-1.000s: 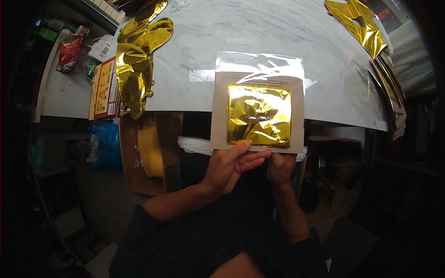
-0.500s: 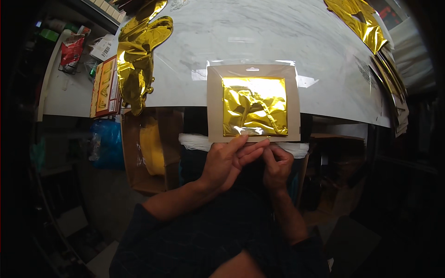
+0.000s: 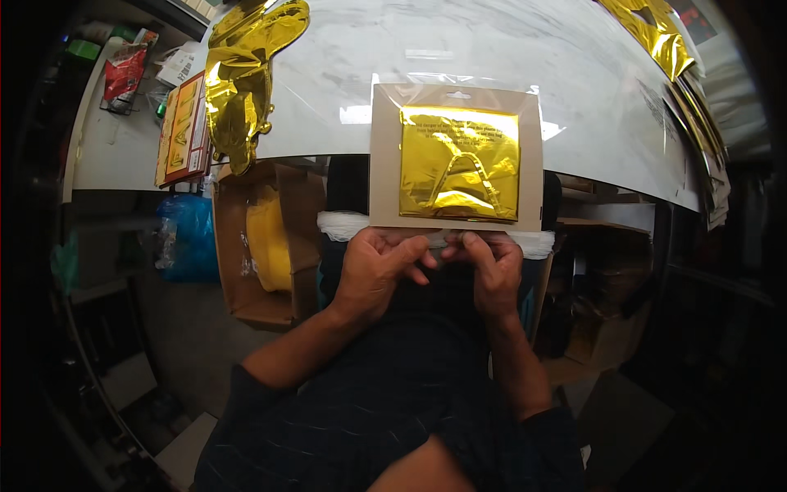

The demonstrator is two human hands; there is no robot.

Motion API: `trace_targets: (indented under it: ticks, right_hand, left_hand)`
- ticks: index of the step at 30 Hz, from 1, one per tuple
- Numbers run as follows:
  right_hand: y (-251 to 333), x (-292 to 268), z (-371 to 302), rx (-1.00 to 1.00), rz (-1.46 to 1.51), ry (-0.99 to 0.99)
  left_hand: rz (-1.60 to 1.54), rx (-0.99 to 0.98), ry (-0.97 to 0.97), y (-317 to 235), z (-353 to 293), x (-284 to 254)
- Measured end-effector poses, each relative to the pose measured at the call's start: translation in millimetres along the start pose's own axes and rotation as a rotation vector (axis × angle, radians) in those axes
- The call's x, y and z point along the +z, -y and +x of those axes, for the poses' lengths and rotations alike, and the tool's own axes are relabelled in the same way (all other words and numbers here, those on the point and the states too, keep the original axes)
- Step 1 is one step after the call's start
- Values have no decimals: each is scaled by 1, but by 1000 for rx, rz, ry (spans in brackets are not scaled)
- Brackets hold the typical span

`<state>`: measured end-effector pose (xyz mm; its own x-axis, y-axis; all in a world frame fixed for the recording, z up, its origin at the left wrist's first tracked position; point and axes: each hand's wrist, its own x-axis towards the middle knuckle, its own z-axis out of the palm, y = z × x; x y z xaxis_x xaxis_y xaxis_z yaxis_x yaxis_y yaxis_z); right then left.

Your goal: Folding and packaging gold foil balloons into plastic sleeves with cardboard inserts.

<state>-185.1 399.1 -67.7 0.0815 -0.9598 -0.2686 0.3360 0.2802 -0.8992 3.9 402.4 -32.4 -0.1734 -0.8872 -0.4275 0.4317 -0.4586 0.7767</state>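
A folded piece of gold foil [image 3: 461, 176] lies against a flat tan card [image 3: 387, 156] with a hang slot at its top. Around both is a clear plastic bag [image 3: 456, 79], which sticks out past the card's upper edge. The package is partly over the table's near edge, its lower end toward me. At that lower end, my left hand [image 3: 373, 266] pinches the plastic with curled fingers, its thumb pointing inward. Close on its right, my right hand [image 3: 498, 275] also pinches the bag's lower edge between thumb and forefinger. Shadow hides the exact fold of plastic at the fingertips.
On the marbled table [image 3: 369, 49], gold foil shapes [image 3: 238, 82] lie left and a gold foil sheet [image 3: 652, 37] far right, above stacked cards [image 3: 701, 156]. A printed packet [image 3: 182, 135] sits left. Below are a cardboard box [image 3: 307, 197], a blue bag [image 3: 187, 238] and a white bundle [image 3: 340, 225].
My view has shifted, so table and package sit higher in it. My hands have drawn slightly apart, and the left fingers, stretched toward the right hand before, are now curled in.
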Motion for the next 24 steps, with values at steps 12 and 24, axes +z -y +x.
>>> trace_targets:
  ticks: [12, 24]
  right_hand:
    - [0, 9, -6, -91, 21, 24]
    - [-14, 18, 4, -68, 312, -103]
  left_hand:
    - [-12, -36, -40, -1, 0, 2]
    - [852, -545, 708, -85, -7, -25]
